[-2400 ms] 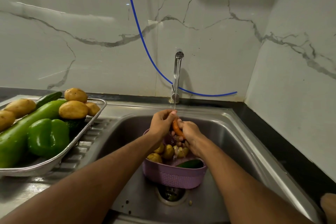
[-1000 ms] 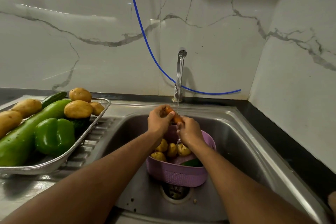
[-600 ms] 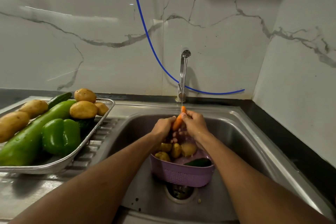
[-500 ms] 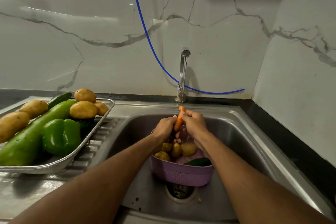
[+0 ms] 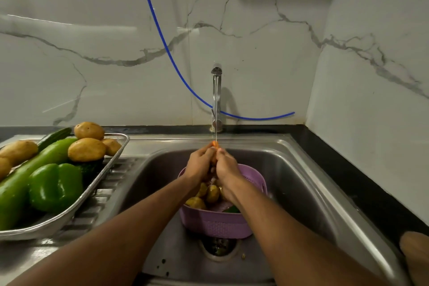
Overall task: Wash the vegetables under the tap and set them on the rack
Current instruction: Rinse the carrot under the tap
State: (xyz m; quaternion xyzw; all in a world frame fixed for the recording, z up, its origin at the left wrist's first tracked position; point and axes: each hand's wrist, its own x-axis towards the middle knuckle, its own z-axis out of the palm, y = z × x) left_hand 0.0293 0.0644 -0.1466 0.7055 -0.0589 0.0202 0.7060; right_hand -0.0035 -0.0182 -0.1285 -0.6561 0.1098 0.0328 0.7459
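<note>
While under tap [image 5: 216,97]: carrot [image 5: 215,144] btwn left hand [image 5: 201,165] & right hand [image 5: 227,167].

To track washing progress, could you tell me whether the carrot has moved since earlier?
Yes; the carrot has risen, its tip now nearer the tap base.

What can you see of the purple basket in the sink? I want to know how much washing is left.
The purple basket is a rounded plastic colander with a fine perforated wall and slotted upper rim. It stands upright in the steel sink, just behind the drain. Inside lie several small potatoes and something dark green, partly hidden. Both forearms pass over its front rim; whether they touch it is unclear.
</note>
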